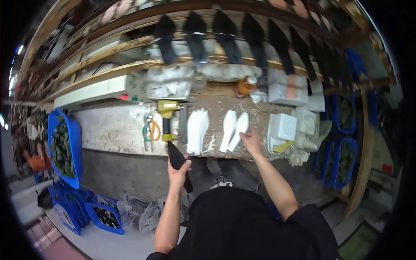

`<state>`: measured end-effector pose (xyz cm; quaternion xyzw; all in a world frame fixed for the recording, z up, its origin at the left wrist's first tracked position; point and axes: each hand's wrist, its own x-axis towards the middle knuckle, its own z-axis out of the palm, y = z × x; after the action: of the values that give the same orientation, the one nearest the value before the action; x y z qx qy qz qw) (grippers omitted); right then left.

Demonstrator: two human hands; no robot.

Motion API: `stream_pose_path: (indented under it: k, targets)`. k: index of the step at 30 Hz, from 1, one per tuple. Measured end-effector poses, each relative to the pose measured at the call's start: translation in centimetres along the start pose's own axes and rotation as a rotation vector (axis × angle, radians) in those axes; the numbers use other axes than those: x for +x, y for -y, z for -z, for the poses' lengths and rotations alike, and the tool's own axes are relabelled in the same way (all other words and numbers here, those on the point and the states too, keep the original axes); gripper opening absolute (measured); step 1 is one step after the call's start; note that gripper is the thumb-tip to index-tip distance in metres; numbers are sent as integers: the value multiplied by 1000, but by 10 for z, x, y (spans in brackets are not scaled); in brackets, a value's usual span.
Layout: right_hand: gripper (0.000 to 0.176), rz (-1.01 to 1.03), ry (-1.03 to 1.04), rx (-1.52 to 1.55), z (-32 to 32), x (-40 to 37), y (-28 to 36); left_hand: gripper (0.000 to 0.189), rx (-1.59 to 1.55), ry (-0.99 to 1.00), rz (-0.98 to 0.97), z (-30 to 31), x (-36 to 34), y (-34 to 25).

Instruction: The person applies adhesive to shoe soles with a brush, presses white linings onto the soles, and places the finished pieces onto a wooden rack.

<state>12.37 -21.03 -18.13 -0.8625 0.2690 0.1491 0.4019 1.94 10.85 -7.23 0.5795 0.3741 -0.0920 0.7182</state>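
My left hand (178, 172) grips a black insole-shaped piece (176, 158) near the bench's front edge, its tip pointing up toward a yellow-bodied tool (168, 113). My right hand (251, 141) reaches onto the bench and touches the lower end of a pair of white insoles (234, 128). A stack of white insoles (197, 130) lies between the two hands.
Scissors with orange and green handles (151, 129) lie left of the yellow tool. White boxes (282, 128) sit to the right. Several black pieces (225, 37) hang on the rack above. Blue bins (64, 147) stand at left, more blue bins (344, 158) at right. An orange-lidded jar (246, 85) stands at the back.
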Motion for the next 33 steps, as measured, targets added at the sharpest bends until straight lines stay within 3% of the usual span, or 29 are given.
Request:
stream_pose_path:
  k: [1,4,7,9,11,14,16,18,20,23,24,26,33]
  targets:
    - [46,54,-127,-47,-7,3,-5,42,-30,-32,-2,4,2,-5]
    - [44,156,-152,-162,13,-14,48,43,-128,-54,-29,17,10,-13]
    - [35,272,-11,-36,19,-31,112,43,-216,-35,-15,32,16,-17]
    - [32,331,57,-34,0,-32,166,43,-279,-41,-41,40,24,-31]
    - [27,527,238,104,-27,-28,215,44,-341,-36,-61,52,33,-40]
    - [26,616,292,135,-77,-4,291,43,-434,-47,-62,77,42,-39]
    - [28,619,327,141,-112,28,331,43,-506,-52,-74,94,50,-38]
    - [30,189,481,374,-134,50,379,45,-494,-74,-42,111,49,-40]
    - [29,141,412,539,-172,88,396,47,-510,-109,-21,128,47,-34]
    - [23,424,115,759,-217,157,399,48,-511,-165,17,153,48,-29]
    - [23,416,103,759,-224,177,395,49,-497,-184,31,161,47,-29]
    - [51,526,-18,735,-232,205,386,50,-469,-226,58,174,46,-30]
    - [43,492,-121,720,-217,194,407,47,-404,-221,53,192,58,-49]
